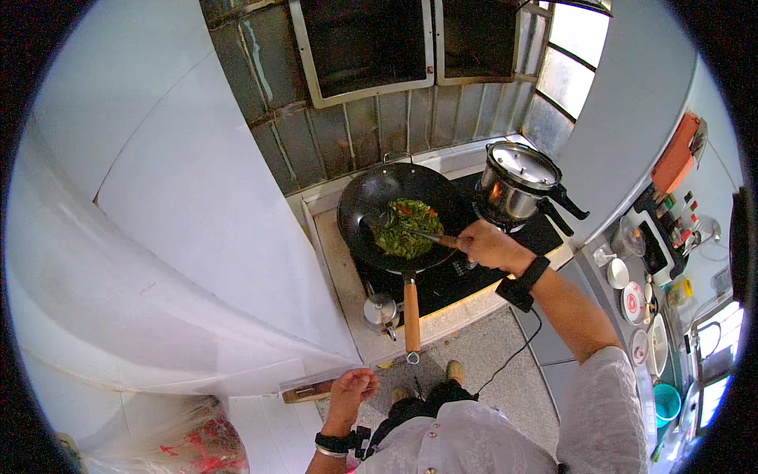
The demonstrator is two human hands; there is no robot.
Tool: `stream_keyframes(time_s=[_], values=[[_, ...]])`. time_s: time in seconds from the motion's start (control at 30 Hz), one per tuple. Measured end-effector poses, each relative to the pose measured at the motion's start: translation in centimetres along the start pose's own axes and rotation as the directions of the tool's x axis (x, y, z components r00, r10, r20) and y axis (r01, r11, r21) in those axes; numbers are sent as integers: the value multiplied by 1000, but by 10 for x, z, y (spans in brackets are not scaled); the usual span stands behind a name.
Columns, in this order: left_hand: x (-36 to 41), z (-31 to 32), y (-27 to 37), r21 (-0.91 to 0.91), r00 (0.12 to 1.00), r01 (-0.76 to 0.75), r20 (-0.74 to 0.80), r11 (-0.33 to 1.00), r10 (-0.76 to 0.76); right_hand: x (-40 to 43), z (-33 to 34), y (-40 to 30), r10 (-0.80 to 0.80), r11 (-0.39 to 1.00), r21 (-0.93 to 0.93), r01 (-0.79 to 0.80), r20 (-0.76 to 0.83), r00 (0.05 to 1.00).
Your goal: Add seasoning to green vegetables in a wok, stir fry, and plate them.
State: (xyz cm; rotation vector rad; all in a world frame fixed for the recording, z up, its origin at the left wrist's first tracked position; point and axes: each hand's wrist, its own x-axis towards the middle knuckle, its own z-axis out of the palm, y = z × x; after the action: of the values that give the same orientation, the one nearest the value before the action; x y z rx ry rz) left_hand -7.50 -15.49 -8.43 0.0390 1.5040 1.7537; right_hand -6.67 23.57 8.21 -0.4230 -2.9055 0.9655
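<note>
My right hand (494, 246) grips the wooden handle of a cooking spatula (444, 240), whose metal end reaches into the chopped green vegetables (408, 228). Orange-red pieces show among the greens. They lie in a black wok (361, 189) on a black cooktop (450, 284). The spatula's blade is hidden in the food. The wok's wooden handle (411, 314) points towards me, with nobody holding it. Down at my left side, my left hand (355, 388) is empty, its fingers loosely curled, below the counter edge and apart from the wok.
A lidded steel pressure cooker (515, 183) stands on the right burner, its black handles jutting right. A small metal pot (380, 311) sits beside the wok handle. Bowls and plates (632, 302) line the right counter. A black cable (515, 361) hangs by my right side.
</note>
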Motion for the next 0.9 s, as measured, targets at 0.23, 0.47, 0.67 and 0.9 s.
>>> stream_keyframes(time_s=[0.23, 0.47, 0.67, 0.9], values=[[3, 6, 3, -48, 999, -15, 43, 999, 17, 13, -14, -3, 50, 996, 76, -42, -107, 993], [-3, 5, 5, -48, 1000, -9, 6, 999, 9, 12, 5, 8, 70, 990, 127, -66, -24, 997], [-4, -6, -6, -53, 1000, 0, 1, 999, 0, 16, 3, -9, 242, 918, 318, -237, 22, 970], [-3, 2, 4, -41, 1000, -13, -6, 999, 12, 10, 13, -8, 217, 947, 237, -216, 26, 976]])
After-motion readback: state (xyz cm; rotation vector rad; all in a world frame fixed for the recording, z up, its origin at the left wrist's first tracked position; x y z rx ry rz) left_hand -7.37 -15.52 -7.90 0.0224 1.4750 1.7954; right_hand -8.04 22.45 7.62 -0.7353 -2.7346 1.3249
